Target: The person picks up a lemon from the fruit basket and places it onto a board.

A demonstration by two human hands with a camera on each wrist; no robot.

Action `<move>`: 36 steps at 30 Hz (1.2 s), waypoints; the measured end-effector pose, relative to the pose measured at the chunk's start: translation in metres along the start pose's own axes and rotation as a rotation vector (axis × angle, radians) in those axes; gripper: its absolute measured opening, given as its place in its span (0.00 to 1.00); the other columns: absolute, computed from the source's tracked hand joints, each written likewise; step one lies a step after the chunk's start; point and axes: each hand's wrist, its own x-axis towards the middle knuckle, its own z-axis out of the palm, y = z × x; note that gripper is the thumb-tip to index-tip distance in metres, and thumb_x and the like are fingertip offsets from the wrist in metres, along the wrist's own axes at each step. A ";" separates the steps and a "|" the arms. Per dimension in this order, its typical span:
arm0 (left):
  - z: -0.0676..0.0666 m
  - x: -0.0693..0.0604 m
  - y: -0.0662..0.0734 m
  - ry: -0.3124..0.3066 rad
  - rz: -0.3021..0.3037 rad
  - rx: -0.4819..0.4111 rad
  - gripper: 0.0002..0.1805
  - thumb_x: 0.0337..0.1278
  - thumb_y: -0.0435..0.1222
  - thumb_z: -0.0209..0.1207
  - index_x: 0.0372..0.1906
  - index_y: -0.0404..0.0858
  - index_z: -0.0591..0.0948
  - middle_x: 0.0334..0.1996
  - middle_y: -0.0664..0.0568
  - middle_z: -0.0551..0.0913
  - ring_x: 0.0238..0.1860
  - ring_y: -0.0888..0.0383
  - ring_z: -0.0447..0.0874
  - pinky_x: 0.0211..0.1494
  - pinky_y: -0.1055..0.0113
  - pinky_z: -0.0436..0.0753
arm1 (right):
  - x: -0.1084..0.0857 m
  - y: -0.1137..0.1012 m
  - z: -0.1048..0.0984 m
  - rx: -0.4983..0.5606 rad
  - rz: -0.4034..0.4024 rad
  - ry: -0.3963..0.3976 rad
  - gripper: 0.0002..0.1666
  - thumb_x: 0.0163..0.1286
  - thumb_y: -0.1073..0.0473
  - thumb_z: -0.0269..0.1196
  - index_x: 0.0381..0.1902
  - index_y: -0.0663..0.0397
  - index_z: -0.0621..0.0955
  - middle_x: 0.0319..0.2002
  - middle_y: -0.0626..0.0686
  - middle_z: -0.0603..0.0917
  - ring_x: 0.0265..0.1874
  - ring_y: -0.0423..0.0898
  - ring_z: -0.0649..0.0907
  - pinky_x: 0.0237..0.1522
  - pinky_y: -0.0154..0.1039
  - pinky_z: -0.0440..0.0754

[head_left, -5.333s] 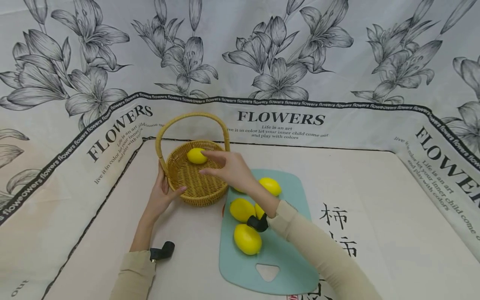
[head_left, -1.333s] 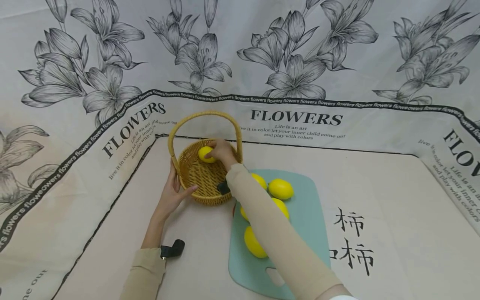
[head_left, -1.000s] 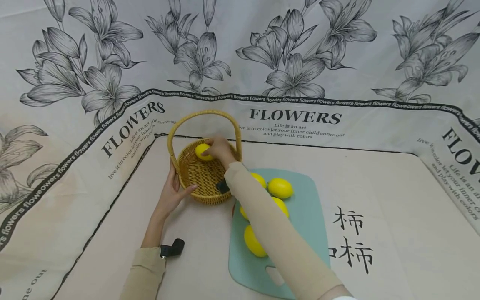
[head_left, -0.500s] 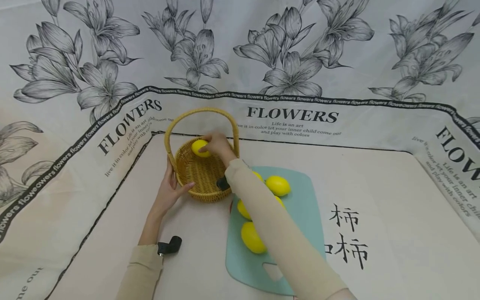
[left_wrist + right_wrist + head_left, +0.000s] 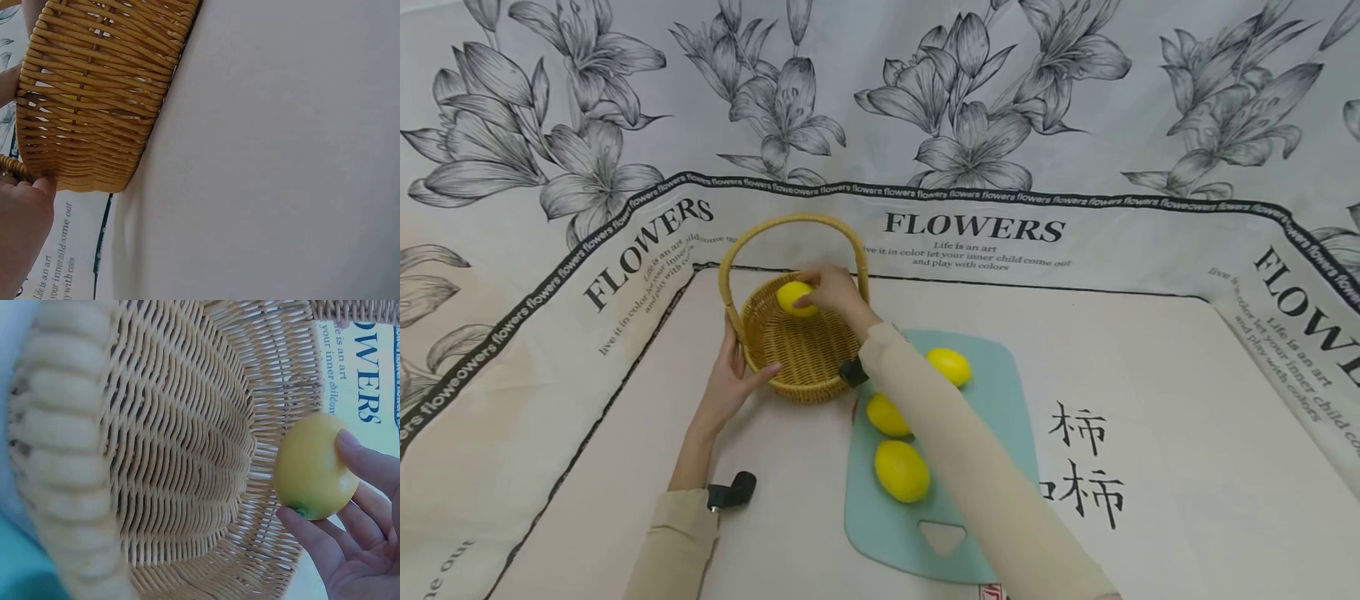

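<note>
A round wicker basket (image 5: pixel 805 358) with a tall arched handle stands at the back of the table. My left hand (image 5: pixel 726 383) grips its left rim, thumb over the front edge and fingers along the outer wall. My right hand (image 5: pixel 835 293) reaches in from the right and holds a lemon (image 5: pixel 315 465) between thumb and fingers by the basket's back wall. In the left wrist view, the woven basket side fills the upper left, with yellow showing through gaps. More lemons lie on a light teal cutting board (image 5: pixel 992 400): one at the back (image 5: pixel 949 367), others nearer; my right sleeve covers part of them.
The cutting board, with a cut-out grip hole (image 5: pixel 942 537), lies right of the basket, partly under my right forearm. Printed floral cloth (image 5: pixel 970 150) rises behind the table. Black printed characters (image 5: pixel 1086 467) mark the cloth on the right.
Earlier my right hand was spread beside the lemon in the basket; since then it has gripped it and shifted it slightly left. The left hand keeps its hold on the rim. The head view has shifted.
</note>
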 end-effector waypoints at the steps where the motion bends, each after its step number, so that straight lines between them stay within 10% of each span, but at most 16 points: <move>1: 0.000 0.000 0.000 -0.001 0.002 0.000 0.61 0.55 0.23 0.62 0.75 0.46 0.28 0.75 0.52 0.23 0.76 0.56 0.27 0.77 0.61 0.39 | -0.001 0.000 -0.001 -0.005 -0.008 -0.005 0.30 0.62 0.56 0.70 0.62 0.54 0.78 0.61 0.52 0.77 0.60 0.48 0.74 0.58 0.37 0.76; 36: 0.002 0.000 0.003 -0.007 0.033 -0.005 0.61 0.55 0.22 0.62 0.75 0.45 0.28 0.75 0.48 0.23 0.75 0.48 0.28 0.77 0.53 0.38 | -0.056 -0.011 -0.038 -0.036 -0.172 -0.066 0.33 0.60 0.48 0.70 0.64 0.43 0.77 0.62 0.48 0.76 0.62 0.48 0.74 0.63 0.42 0.74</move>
